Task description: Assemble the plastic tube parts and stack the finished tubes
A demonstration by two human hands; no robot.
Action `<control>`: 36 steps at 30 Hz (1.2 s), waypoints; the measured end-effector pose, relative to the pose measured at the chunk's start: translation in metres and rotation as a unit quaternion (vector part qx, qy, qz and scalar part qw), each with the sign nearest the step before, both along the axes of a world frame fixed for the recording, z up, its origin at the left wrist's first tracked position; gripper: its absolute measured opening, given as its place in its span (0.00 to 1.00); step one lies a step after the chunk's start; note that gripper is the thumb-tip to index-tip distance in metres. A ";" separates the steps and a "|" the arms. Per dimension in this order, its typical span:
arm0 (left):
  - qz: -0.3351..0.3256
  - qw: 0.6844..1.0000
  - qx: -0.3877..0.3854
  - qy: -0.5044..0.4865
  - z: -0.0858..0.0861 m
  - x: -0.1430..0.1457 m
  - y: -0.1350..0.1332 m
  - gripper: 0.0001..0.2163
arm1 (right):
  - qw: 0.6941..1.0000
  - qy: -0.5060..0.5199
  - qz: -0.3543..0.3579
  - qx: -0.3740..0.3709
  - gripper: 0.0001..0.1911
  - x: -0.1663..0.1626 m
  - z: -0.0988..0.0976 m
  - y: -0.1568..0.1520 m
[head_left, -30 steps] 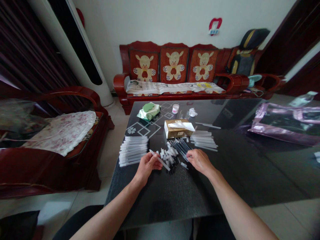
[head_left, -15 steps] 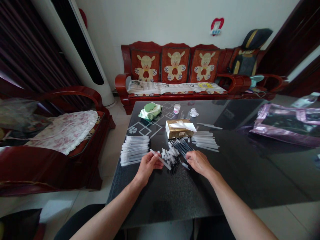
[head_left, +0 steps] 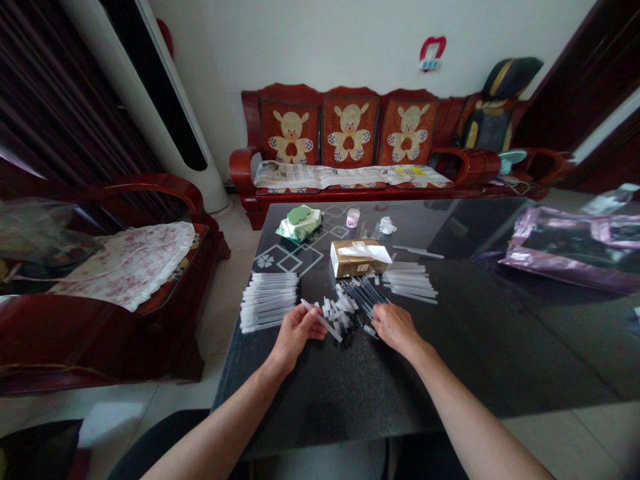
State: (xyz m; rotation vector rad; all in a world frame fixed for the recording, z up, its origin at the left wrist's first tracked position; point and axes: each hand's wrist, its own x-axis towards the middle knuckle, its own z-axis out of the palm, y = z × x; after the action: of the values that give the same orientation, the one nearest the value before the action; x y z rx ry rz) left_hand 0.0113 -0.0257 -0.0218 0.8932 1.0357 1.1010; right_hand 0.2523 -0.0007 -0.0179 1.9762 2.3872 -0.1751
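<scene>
A translucent white pen barrel [head_left: 330,328] is pinched in my left hand [head_left: 296,332], slanting down to the right. My right hand [head_left: 397,327] has its fingers curled in at the near ends of a bundle of dark pen refills [head_left: 361,292]; the fingertips are partly hidden. Between my hands lies a loose heap of small white and black pen caps and plugs [head_left: 341,313]. Left of the heap, pen barrels with dark ends [head_left: 269,300] lie side by side in a stack. More white barrels [head_left: 411,280] are laid out beyond my right hand.
A gold tissue box [head_left: 360,259] stands behind the heap. Farther back are a green wipes pack [head_left: 300,223], a small white jar [head_left: 353,217] and a crumpled tissue [head_left: 387,225]. One barrel [head_left: 418,252] lies apart. A purple-edged bag [head_left: 575,250] sits on the dark table [head_left: 320,407] at right.
My right hand has shifted very slightly at the ends of the refills. My left hand keeps the barrel in nearly the same place.
</scene>
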 end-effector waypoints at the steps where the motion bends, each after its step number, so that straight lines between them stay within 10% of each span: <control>1: 0.001 1.000 -0.001 -0.001 0.000 0.000 0.000 0.17 | 1.000 -0.009 -0.004 0.000 0.07 -0.001 -0.001 0.000; 11: 0.051 0.998 0.010 -0.035 0.004 -0.006 0.006 0.16 | 0.987 0.150 -0.051 0.010 0.05 0.001 0.026 0.000; 18: 0.117 0.989 0.005 -0.086 0.001 -0.017 0.015 0.15 | 0.876 0.430 -0.007 -0.217 0.03 0.007 0.026 -0.005; 36: 0.150 0.983 0.045 -0.093 0.007 -0.024 0.018 0.16 | 0.858 0.441 0.029 -0.262 0.04 0.005 0.025 -0.005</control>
State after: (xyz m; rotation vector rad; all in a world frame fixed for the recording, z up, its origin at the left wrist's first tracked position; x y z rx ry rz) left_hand -0.0126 -0.0073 -0.0148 0.7018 0.9899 1.4651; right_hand 0.2569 -0.0057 0.0070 1.7273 2.3461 -1.8518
